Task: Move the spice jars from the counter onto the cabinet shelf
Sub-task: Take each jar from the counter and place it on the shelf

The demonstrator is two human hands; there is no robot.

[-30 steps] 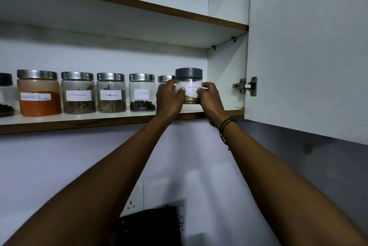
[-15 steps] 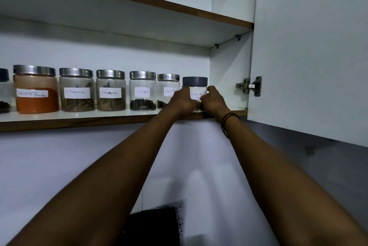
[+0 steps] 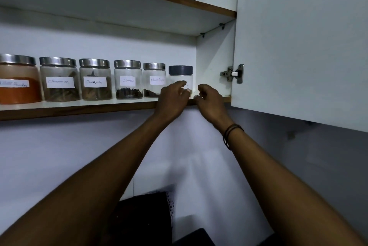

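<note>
We are seeing six spice jars standing in a row on the cabinet shelf (image 3: 79, 107) at the middle left of the frame; the dark-lidded jar (image 3: 180, 74) is standing last, at the right end. Our left hand (image 3: 173, 98) and right hand (image 3: 209, 99) are hanging loosely open and apart in front of it, gripping nothing. We are reading "Cloves" on one jar (image 3: 128, 79), "Cinnamon" twice and "Black P…"; the counter is out of view, so we cannot tell what is left.

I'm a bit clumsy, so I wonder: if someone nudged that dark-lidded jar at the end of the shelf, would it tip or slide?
The dark-lidded jar looks squat and flat-based, so it would probably slide rather than tip. It seems nearly empty, so likely light. The shelf looks smooth, so it may slide easily.
</note>
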